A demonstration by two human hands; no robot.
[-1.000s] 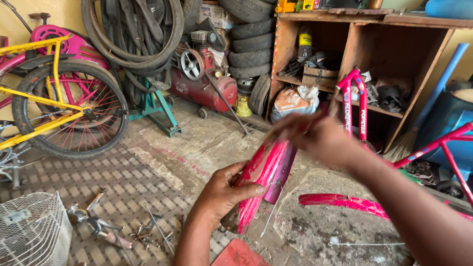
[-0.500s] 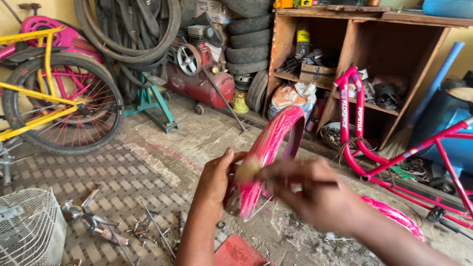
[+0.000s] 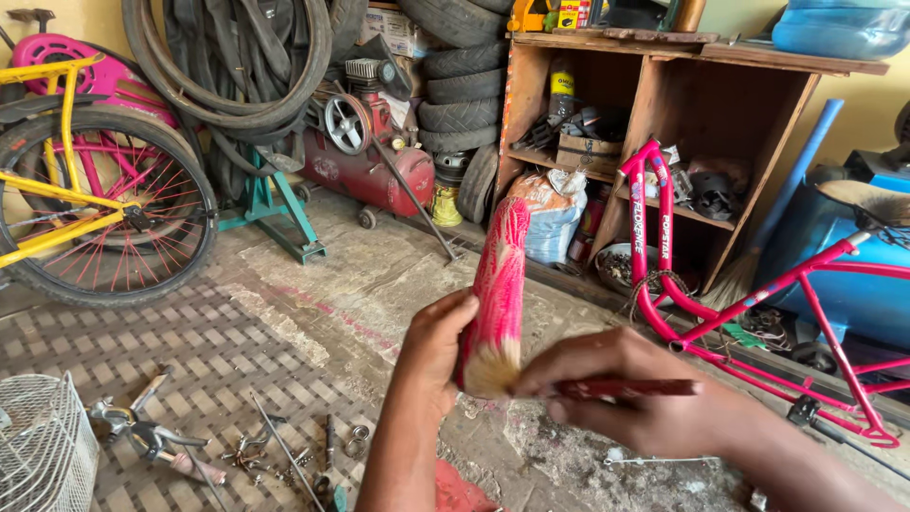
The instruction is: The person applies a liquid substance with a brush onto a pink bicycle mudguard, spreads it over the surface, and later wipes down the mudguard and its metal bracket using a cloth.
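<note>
My left hand grips the lower end of a curved pink bicycle mudguard, held upright in front of me. My right hand holds a paintbrush with a red handle lying level. Its pale bristles press against the bottom of the mudguard, close to my left thumb. The mudguard's surface is wet pink with streaks.
A pink bicycle frame leans at the right by a wooden shelf. A yellow and pink bicycle stands at the left. A red air compressor, tyres, a white wire basket and loose tools lie around.
The mudguard has turned from slanted to nearly upright. My right hand dropped lower and the brush now sits at the mudguard's bottom end.
</note>
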